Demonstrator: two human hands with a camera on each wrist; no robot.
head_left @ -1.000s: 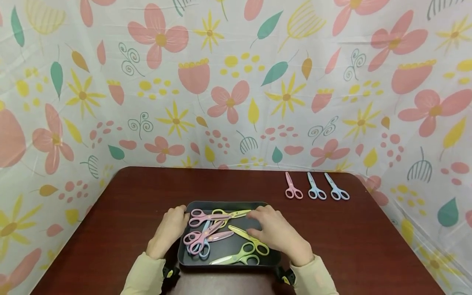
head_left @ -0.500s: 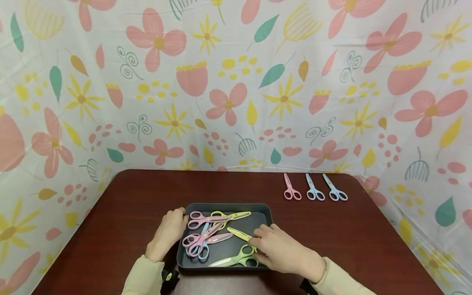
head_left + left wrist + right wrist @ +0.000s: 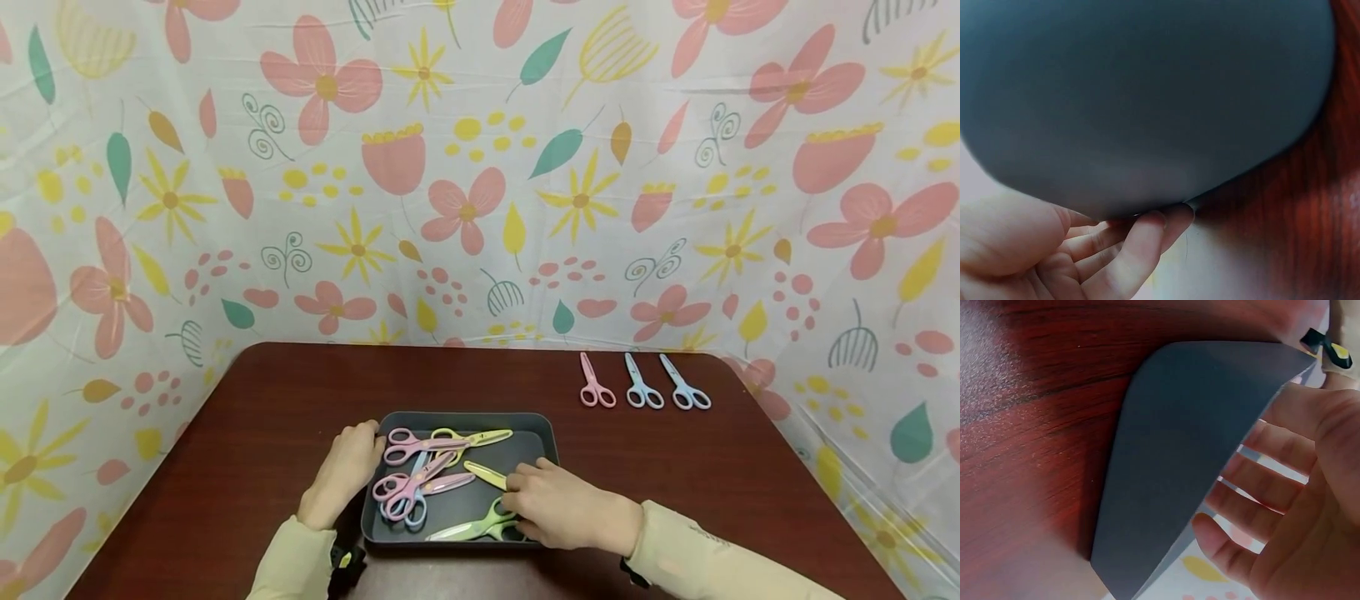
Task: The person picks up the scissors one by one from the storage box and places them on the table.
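At opposite edges of the tray (image 3: 525,450), loosely bent hands (image 3: 345,467) (image 3: 558,506), hold unclear; wide tabletop (image 3: 720,475) either side

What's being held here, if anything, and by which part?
Can't be told: the left grip touches the tray's left side; the right grip reaches in, but any hold is hidden.

Dark grey rectangular tray (image 3: 456,506) at lower centre looks smooth and matt, plastic or metal, can't tell. Lime-green loop-handled scissors (image 3: 480,527) there look plasticky. Red-brown wood-grain table (image 3: 300,400) is kinda glossy; white flower-print sheet (image 3: 480,92) up top looks like creased cloth.
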